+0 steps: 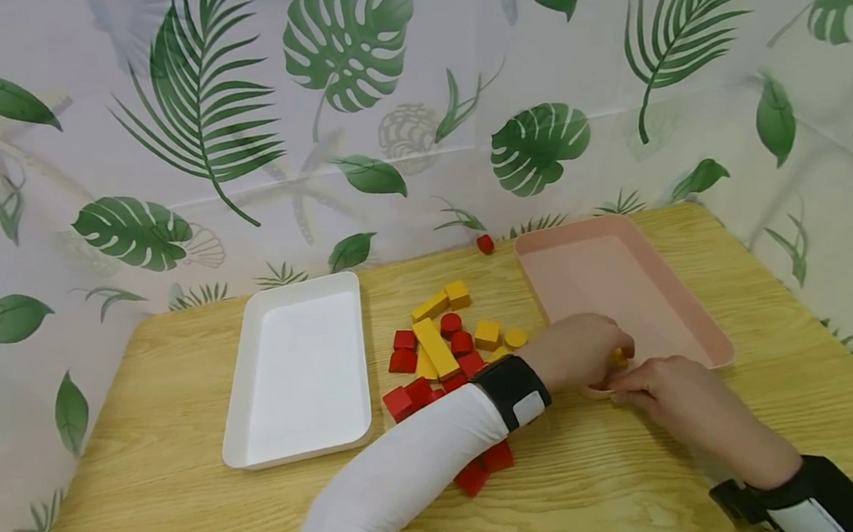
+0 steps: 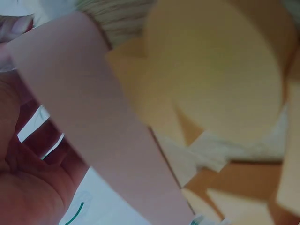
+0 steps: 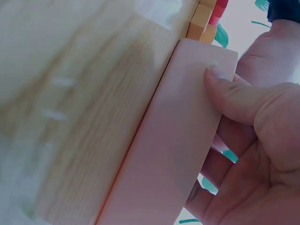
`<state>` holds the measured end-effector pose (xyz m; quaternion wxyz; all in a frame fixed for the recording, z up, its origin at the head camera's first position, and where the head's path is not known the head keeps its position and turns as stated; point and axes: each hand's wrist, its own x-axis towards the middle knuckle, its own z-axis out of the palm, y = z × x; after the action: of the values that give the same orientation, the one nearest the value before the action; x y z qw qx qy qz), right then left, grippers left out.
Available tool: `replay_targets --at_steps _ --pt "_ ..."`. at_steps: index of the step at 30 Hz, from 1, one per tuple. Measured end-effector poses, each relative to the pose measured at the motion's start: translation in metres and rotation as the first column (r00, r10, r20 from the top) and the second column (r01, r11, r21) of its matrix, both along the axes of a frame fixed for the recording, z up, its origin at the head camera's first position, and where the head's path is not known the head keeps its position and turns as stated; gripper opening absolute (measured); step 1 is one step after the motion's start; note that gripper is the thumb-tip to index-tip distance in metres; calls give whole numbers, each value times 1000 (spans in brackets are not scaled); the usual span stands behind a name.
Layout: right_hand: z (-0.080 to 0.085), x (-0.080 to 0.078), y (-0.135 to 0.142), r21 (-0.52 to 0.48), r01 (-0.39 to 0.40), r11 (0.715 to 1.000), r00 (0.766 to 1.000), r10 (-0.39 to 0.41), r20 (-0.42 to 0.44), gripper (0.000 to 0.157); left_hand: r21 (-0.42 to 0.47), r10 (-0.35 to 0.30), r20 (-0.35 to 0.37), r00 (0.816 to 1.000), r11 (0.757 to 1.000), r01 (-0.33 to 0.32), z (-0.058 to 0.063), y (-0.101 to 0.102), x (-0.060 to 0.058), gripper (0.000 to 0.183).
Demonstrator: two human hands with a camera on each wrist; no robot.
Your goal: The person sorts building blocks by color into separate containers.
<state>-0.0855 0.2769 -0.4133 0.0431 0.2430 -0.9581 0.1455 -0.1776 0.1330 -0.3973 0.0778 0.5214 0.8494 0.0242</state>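
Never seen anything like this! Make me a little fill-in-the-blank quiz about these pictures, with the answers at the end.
1. In the head view, the white tray stands to the ____ of the blocks.
2. The right hand grips the edge of the right-hand tray, which is coloured ____.
3. The blocks between the trays are red and ____.
4. The leaves printed on the backdrop are ____.
Answers: left; pink; yellow; green.
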Motion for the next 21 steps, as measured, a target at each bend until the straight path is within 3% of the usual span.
replay_targets --at_steps 7,10,13,21 --pt "0 -1 -3 -3 -1 1000 1000 1 -10 13 3 -25 -33 999 1000 25 -4 -6 -1 43" --pt "0 -2 -3 -3 -2 1000 1000 2 -9 14 15 -26 -56 998 1000 27 3 -13 0 45" --pt "-1 -2 -3 2 -5 1000 1000 5 -11 17 25 16 -55 998 1000 -15 12 -25 -1 43" --pt "2 1 -2 30 18 999 1000 -18 19 17 48 104 -20 994 994 -102 31 -76 -3 42"
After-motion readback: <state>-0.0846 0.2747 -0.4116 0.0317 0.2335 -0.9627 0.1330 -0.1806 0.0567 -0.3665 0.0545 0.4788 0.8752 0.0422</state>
